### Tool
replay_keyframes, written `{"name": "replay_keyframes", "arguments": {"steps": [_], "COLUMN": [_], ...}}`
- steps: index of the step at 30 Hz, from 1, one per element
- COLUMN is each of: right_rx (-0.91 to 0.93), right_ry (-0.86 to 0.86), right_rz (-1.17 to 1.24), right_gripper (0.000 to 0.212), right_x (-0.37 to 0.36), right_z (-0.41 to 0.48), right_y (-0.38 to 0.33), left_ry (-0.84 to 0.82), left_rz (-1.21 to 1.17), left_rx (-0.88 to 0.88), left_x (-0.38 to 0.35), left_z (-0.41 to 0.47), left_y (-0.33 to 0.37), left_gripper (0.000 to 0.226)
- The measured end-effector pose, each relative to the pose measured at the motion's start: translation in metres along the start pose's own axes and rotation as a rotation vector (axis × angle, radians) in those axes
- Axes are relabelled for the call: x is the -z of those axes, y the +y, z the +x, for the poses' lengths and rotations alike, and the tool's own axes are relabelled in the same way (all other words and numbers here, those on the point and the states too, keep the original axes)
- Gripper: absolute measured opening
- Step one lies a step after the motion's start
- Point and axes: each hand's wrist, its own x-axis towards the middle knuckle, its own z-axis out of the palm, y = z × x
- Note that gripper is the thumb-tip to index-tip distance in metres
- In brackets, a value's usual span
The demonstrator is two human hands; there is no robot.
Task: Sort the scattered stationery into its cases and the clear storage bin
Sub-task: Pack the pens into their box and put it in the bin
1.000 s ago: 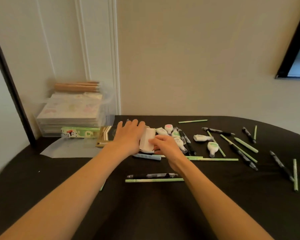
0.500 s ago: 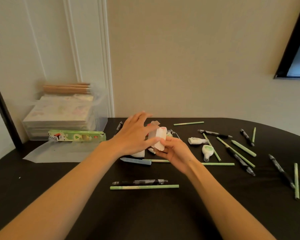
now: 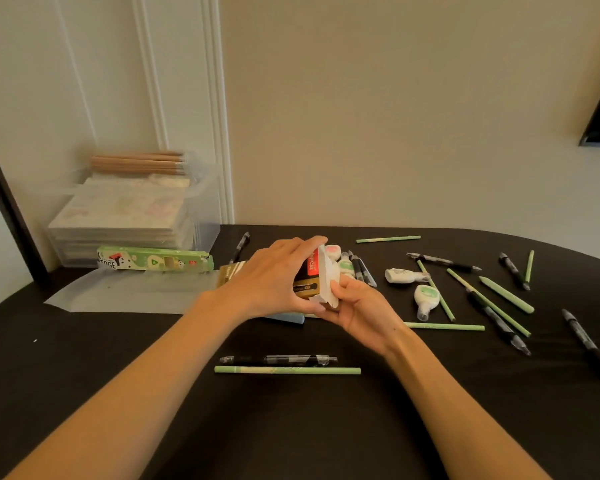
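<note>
Head view: both hands grip a small cardboard case just right of the green pencil box, left hand around its body, right hand pinching the white flap. Best open the flap fully, steadying the body. Red lettering is unreadable; the green box shows "TOGE".

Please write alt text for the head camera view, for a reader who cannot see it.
Both hands, left hand and right hand, hold a small cardboard box above a black table scattered with green pencils and black pens; a clear storage bin stands far left.
</note>
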Motion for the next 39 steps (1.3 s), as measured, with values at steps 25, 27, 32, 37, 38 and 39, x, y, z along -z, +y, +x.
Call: {"name": "replay_keyframes", "arguments": {"steps": [25,27,32,37,38,39], "right_rx": [-0.194,-0.167,-0.065,0.125,0.166,0.2], "right_ry": [-0.203,-0.159,0.108,0.375,0.403,0.424], "right_rz": [-1.327,-1.307,-0.847,-0.313,-0.244,-0.191], "right_gripper": [0.005,0.005,0.005,0.007,0.009,0.01], "right_x": [0.01,0.012,0.031,0.045,0.046,0.046], "right_z": [-0.003,-0.003,-0.007,-0.01,-0.01,-0.01], "right_y": [0.0,0.0,-0.01,-0.018,-0.019,-0.021], "left_ry": [0.351,0.353,0.305,0.289,0.286,0.283], "left_rz": [0.243,0.249,0.266,0.273,0.275,0.277], "left_rx": [0.34,0.355,0.453,0.476,0.477,0.474], "left_x": [-0.055,-0.056,-0.058,-0.06,-0.06,-0.061], "left_z": [-0.005,-0.007,-0.01,-0.009,-0.009,-0.009], "left_y": [-0.011,-0.013,-0.017,-0.016,-0.016,-0.016], "left_gripper": [0.084,0.084,0.085,0.085,0.085,0.085]}}
